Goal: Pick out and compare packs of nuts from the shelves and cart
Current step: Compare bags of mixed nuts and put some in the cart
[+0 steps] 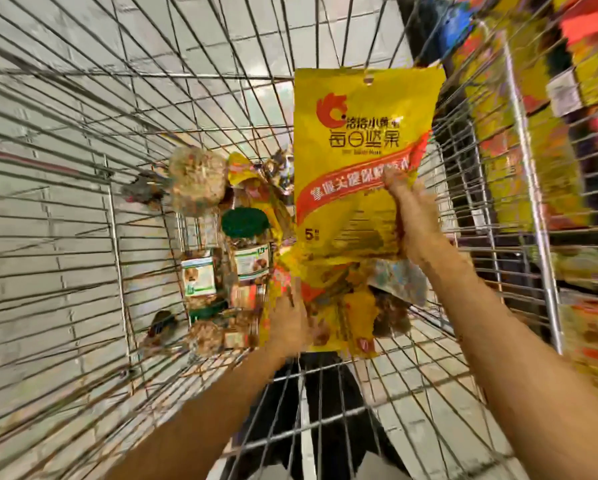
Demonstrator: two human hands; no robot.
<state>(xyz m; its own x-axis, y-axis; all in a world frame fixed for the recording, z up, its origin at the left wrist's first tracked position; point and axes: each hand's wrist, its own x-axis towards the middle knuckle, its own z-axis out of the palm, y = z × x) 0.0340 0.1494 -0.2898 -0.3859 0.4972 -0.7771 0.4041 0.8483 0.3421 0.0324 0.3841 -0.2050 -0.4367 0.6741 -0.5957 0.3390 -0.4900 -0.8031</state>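
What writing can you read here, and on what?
"每日坚果": large dark print on the yellow pack.
Smaller line above it: blurred.
"5": same pack, lower left.
Red band text: partly blurred, partly behind the right hand.
Jar labels, shelf tag: too blurred.

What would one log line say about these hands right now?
stage: comparing | right hand: holds yellow nut pack upright | left hand: holds second yellow pack lower | cart: jars inside
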